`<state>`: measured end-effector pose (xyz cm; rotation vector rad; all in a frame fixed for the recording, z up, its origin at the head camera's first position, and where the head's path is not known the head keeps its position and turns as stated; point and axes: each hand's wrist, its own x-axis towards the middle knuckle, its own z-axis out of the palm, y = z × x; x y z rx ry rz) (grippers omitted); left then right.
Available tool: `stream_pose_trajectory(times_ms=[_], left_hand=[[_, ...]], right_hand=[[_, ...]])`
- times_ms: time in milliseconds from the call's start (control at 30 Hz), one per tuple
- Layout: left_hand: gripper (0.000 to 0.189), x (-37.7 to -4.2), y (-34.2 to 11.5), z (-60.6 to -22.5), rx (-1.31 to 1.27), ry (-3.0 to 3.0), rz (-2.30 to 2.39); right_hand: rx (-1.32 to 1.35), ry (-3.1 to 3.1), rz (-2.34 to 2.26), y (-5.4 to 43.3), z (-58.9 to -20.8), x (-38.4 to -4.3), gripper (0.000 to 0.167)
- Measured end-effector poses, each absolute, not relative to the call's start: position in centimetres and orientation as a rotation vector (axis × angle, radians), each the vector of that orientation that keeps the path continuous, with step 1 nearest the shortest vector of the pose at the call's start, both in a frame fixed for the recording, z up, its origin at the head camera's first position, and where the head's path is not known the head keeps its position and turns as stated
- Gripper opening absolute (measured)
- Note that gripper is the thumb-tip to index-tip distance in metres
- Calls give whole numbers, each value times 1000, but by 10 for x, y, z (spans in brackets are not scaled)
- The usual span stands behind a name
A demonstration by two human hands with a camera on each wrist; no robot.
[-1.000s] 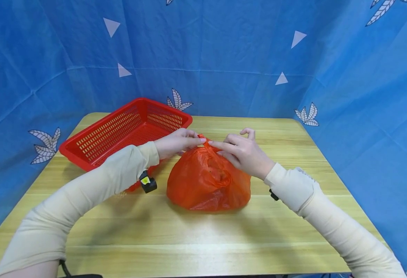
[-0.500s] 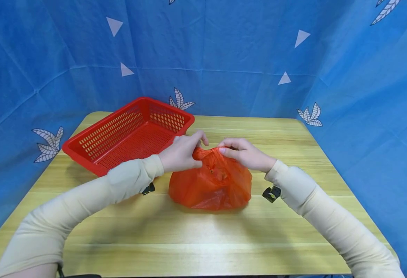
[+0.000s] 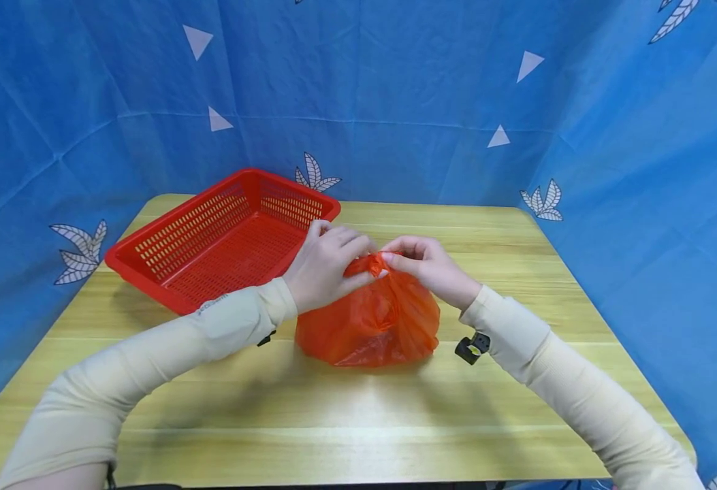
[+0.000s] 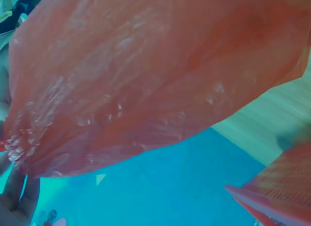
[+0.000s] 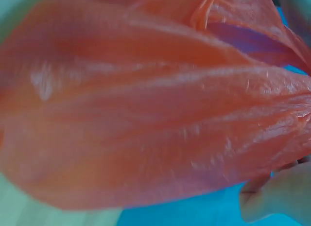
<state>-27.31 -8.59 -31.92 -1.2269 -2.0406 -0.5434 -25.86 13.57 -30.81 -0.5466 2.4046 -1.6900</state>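
An orange plastic bag (image 3: 364,330), bulging at the bottom, sits mid-table with its top gathered into a twisted neck. My right hand (image 3: 434,269) pinches that neck between thumb and fingers from the right. From the left, my left hand (image 3: 327,269) holds the gathered top, its thumb across the front and fingers behind. In the left wrist view the bag (image 4: 146,80) fills most of the picture, with fingers at its crumpled end. An open fold shows beside the neck of the bag (image 5: 146,119) in the right wrist view. What lies inside the bag is hidden.
A red perforated plastic basket (image 3: 177,289) stands at the back left of the wooden table (image 3: 364,435), just behind my left hand. Blue patterned cloth (image 3: 358,82) hangs round the back and sides.
My left hand has shifted right along the bag's top and now grips beside the right hand. The right hand went from extended fingers to a pinch. The bag's top is bunched tighter.
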Motion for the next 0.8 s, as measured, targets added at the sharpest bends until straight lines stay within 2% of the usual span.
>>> stream_pose_trajectory(times_ms=[133,433,667,800], left_hand=[[20,-274,-90,-318,-1206,-2009,-599],[10,-278,-107,-311,-1243,-2256,-923],[7,-280,-112,-312,-1262,-2301,-1029],[8,-278,-112,-310,-1167,-2392,-1152]], right_hand=[[-623,2520,-1645,144,-306,-260,23],[-888,2613,-1515,164,-306,-262,26],[-1153,3027,-1193,165,-311,-266,17],[-1216,3145,-1148,164,-312,-268,15]])
